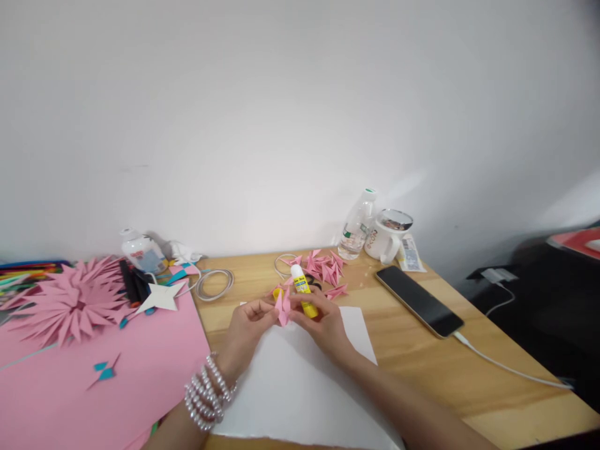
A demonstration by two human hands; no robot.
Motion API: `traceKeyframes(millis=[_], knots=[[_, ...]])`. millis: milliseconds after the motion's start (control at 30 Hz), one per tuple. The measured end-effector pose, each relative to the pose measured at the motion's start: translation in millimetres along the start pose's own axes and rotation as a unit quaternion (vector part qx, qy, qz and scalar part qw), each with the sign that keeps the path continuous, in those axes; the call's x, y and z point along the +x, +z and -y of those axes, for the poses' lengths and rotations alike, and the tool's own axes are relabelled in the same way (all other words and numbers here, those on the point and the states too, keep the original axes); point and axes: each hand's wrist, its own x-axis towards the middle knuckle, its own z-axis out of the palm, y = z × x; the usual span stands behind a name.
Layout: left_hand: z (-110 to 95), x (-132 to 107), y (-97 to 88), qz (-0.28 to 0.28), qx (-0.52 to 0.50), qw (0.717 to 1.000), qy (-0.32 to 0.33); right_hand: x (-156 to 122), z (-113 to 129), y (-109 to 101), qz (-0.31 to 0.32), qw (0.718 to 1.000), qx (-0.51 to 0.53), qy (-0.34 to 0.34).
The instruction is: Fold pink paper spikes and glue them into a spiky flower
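Observation:
Between my two hands is a small folded pink paper piece (282, 307), held near the far edge of a white paper sheet (300, 387). My left hand (250, 322), with a beaded bracelet on its wrist, pinches the piece from the left. My right hand (323, 322) pinches its right side. A yellow glue stick (300, 281) with a white end leans at my right hand's fingers; whether they grip it I cannot tell. Its yellow cap (278, 294) shows just behind the pink piece. More folded pink pieces (325, 267) lie heaped beyond, beside dark scissor handles (313, 282).
At left, a spiky pink paper flower (79, 300) and a white paper star (162, 296) lie on pink sheets (154, 375). A coiled cable (214, 284) sits nearby. A water bottle (357, 228), mug (385, 240) and charging phone (419, 301) stand or lie at right.

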Motion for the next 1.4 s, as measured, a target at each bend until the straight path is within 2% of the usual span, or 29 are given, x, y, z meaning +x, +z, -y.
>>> traceKeyframes(millis=[167,300,400,567,667,867,1400], knots=[[3,0,-0.3,-0.021,0.011,1.0,0.017,-1,4,2,0.017,0.983,0.115,0.143],[4,1,-1.0,-0.028,0.035,0.998,0.034,-2,6,4,0.012,0.97,0.158,0.182],[6,1,-0.9,-0.027,0.048,0.998,0.036,-1,5,5,0.021,0.97,0.165,0.18],[3,1,1.2,-0.04,0.065,0.997,0.028,-2,1,5,0.014,0.983,0.085,0.163],[1,0,2.4,-0.048,0.071,0.996,0.018,-2,2,4,0.031,0.985,0.092,0.139],[-1,-1,2.9,-0.045,0.084,0.995,0.013,0,4,2,0.061,0.985,0.081,0.14],[5,0,1.6,-0.017,0.05,0.999,-0.004,-1,-4,3,0.046,0.995,-0.011,0.093]])
